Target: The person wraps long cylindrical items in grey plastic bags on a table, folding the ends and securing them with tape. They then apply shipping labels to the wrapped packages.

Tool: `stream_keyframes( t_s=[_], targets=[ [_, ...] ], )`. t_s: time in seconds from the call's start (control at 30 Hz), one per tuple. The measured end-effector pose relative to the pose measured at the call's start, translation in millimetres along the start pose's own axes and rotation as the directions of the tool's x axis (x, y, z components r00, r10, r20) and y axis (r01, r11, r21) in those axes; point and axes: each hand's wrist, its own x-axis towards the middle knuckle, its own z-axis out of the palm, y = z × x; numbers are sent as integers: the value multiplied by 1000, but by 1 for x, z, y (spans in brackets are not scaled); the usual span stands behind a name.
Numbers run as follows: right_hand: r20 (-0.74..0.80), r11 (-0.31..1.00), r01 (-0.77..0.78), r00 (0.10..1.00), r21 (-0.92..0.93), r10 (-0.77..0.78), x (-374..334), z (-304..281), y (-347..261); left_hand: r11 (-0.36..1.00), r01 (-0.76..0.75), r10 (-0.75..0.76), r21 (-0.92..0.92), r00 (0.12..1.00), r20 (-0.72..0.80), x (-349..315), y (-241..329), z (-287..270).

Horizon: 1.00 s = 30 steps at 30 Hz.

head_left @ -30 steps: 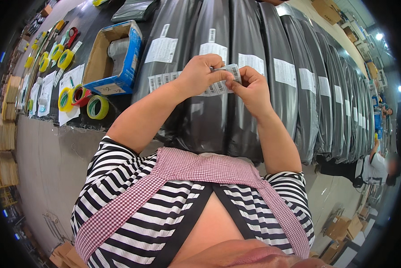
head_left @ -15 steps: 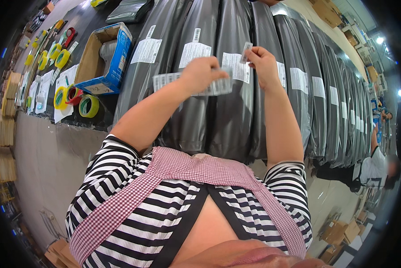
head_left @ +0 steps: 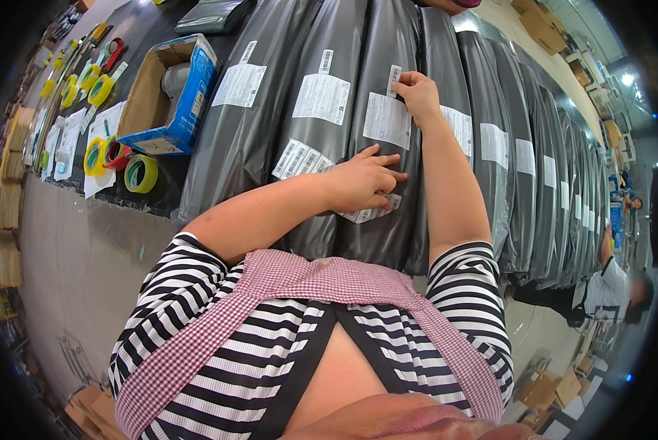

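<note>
Long packages wrapped in dark plastic lie side by side before me, each with a white label. My right hand (head_left: 420, 97) is closed in a pinch on the edge of a small barcode sticker (head_left: 394, 79). That sticker sits against one dark package (head_left: 377, 55), just above its larger white label (head_left: 388, 121). Lower down, my left hand (head_left: 364, 180) lies with fingers spread over a sheet of barcode stickers (head_left: 300, 160). The hand covers the sheet's middle; its other end shows below the fingers. The neighbouring package (head_left: 320, 132) carries a similar small sticker above its label.
Left of the packages stands an open blue cardboard box (head_left: 156, 139) with a grey roll inside. Rolls of yellow tape (head_left: 140, 174) and papers lie beside it on the dark table. More wrapped packages (head_left: 523, 198) continue rightward. A person (head_left: 608, 290) is at the far right.
My right hand has brought the small sticker down onto the package above its label. My left hand has moved lower and toward the right, its fingers spreading over the sticker sheet, now resting on the packages.
</note>
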Motion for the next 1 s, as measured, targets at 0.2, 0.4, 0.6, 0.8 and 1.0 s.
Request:
stream_keyframes(
  t_s=[0.2,0.4,0.6,0.8,1.0],
  targets=[
    [-5,993,106,994,-52,-106,-11,4,0,1000,-7,6,-24,1000,-14,0,-1,-1],
    [42,964,172,985,-202,-167,-20,3,-9,999,10,-11,-52,1000,-17,-2,0,-1],
    [-221,931,43,966,-363,-131,7,4,-33,999,-17,16,-45,1000,-22,0,-1,0],
    [-264,906,-11,958,-422,-112,26,-3,-21,997,-23,20,-78,999,-37,3,-6,-1],
    [157,970,97,978,224,-134,-96,-44,-65,745,91,-354,-661,894,-276,-8,-7,-13]
  ],
)
